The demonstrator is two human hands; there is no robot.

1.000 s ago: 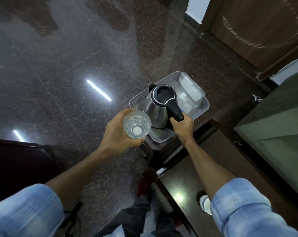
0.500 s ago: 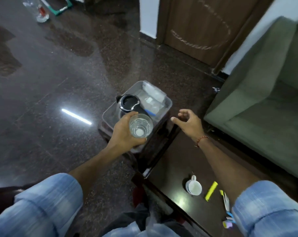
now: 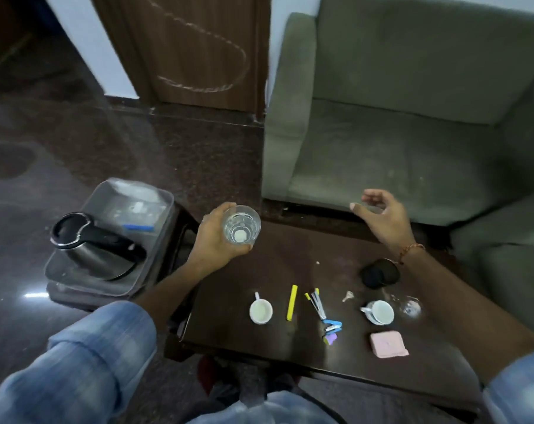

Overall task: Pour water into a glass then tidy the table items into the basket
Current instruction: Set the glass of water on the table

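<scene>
Lying on dark table (image 3: 229, 316) nearest: white cup (image 3: 260, 311), yellow marker (image 3: 291, 302) long axis near-to-far; farther, left hand (image 3: 216, 243) fingers wrapped round upright glass (image 3: 241, 228), mouth up; right hand (image 3: 382, 215) fingers spread, empty; kettle (image 3: 97, 246) in basket (image 3: 155, 200) left, handle pointing right

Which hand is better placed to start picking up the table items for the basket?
Right. The right hand is open and empty above the table. The left hand grips the glass, so it would have to set that down first.
</scene>
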